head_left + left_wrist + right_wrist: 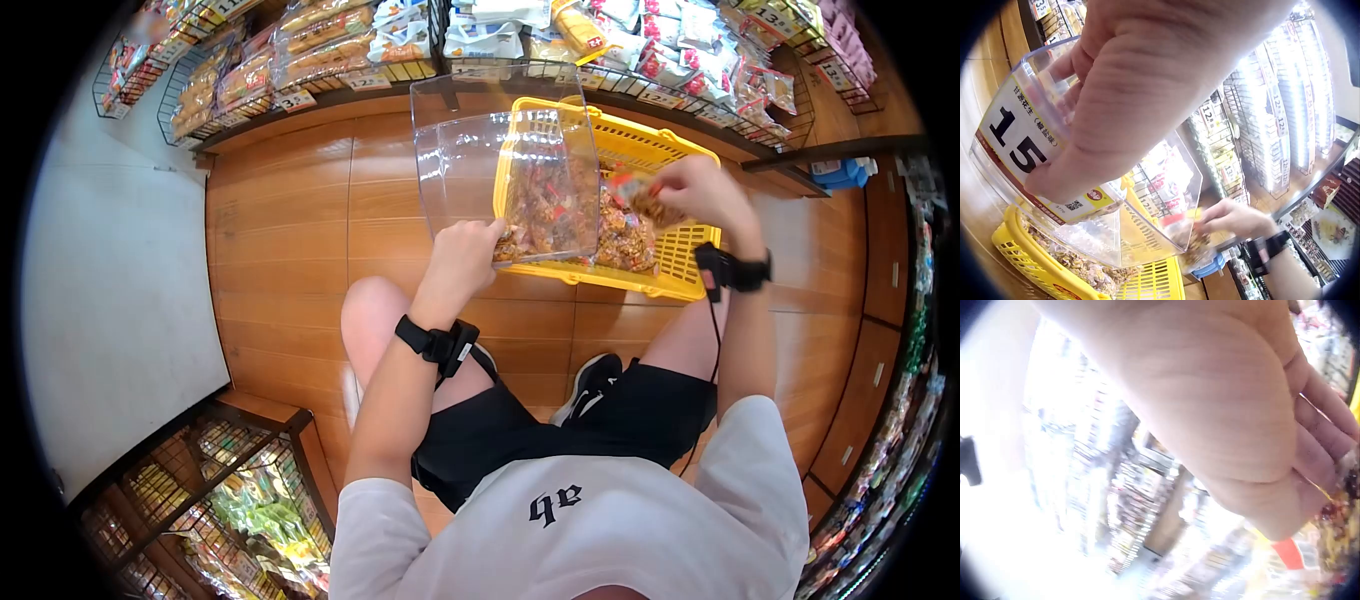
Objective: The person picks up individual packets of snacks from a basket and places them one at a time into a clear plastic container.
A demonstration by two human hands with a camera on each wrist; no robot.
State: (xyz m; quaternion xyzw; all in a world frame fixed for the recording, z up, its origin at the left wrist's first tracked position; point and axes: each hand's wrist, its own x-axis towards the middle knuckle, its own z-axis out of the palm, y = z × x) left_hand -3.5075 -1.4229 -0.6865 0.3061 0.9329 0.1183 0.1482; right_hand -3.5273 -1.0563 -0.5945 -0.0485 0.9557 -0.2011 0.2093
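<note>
Above the yellow basket (pixel 640 145): 1 snack packet (pixel 648 203) pinched in the right grip (pixel 703 195)
It juts from the right grip's fingertips; other packets (pixel 625 245) lie below, and leftward the left grip (pixel 463 255) clasps the clear bin (pixel 500 165).

The basket (pixel 655 145) sits on the floor (pixel 280 210), with packets (pixel 628 245) in it. A bin (pixel 455 185) is over its left part, the left hand (pixel 465 258) near its near left corner. The right hand (pixel 702 195) and a held packet (pixel 648 204) are over its right part. Racks (pixel 330 78) stand behind it, a cabinet (pixel 884 250) well to its right.
</note>
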